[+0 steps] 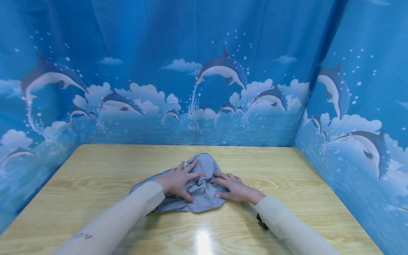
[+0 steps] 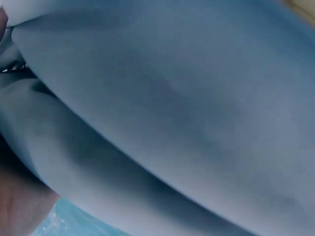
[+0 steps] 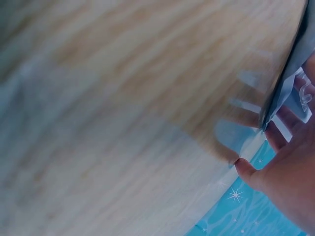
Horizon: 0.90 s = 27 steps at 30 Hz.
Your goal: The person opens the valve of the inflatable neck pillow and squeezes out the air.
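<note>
A crumpled grey piece of cloth (image 1: 206,202) lies on the wooden table, bunched into folds at its middle. My left hand (image 1: 178,180) rests on the left part of it with fingers spread. At the right edge my right hand (image 1: 235,188) touches the cloth, its fingers apart and the thumb near the table. Close up, the grey fabric (image 2: 187,113) fills most of the left wrist view and hides nearly all of that hand. In the right wrist view, a clear plastic piece (image 3: 306,96) shows by the fingers; its kind cannot be told.
The table (image 1: 280,170) has a light wood grain and a glossy surface that reflects light. Blue curtains (image 1: 153,46) printed with dolphins stand along its back and sides. A small black item (image 1: 262,222) shows under the right wrist.
</note>
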Tool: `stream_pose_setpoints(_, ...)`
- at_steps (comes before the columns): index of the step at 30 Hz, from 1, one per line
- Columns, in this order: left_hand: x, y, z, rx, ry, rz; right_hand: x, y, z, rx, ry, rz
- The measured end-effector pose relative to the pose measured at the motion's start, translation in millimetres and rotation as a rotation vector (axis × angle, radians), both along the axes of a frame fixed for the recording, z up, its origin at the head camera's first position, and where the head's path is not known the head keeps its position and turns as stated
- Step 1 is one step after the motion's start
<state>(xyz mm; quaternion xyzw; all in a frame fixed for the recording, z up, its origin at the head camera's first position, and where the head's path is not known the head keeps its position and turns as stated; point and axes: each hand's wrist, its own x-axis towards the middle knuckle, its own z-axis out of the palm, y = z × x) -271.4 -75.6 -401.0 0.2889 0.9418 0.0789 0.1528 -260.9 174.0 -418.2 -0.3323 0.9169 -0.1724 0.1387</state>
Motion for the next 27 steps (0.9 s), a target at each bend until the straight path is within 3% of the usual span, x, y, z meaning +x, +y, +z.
stream_pose_setpoints(11,0.5,3.8,-1.4,-0.063,0.029,0.061,-0.8,0.7,-1.6,-0.003,0.006,0.006)
stream_pose_setpoints(27,2.2,1.2,-7.0,-0.069,0.126,-0.002,-1.9,1.1,-3.0,0.000,0.007,0.018)
